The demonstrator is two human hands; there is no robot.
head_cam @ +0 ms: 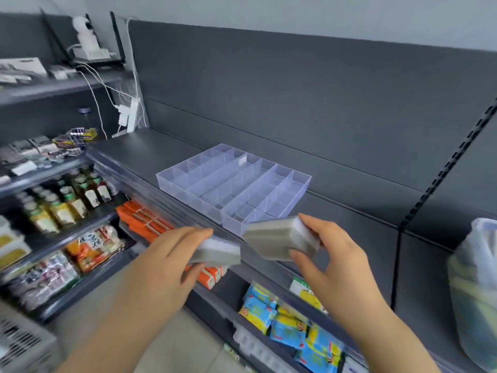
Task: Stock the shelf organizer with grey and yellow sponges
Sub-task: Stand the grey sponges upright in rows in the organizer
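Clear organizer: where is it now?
Head view, centre: the clear organizer sits on the shelf near its front edge, just beyond the sponges in the left hand and right hand.

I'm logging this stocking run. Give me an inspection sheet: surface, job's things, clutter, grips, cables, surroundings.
Surface: dark grey shelf.
Job's things: clear organizer on the shelf, no sponges seen inside; two grey-and-white sponges, both in hand.
Clutter: plastic bag at the shelf's right end.
Grips: left hand holds left sponge; right hand holds right sponge.
Cables: white cables, power strip hang at left.
Surroundings: bottles, snack packets on lower shelves.
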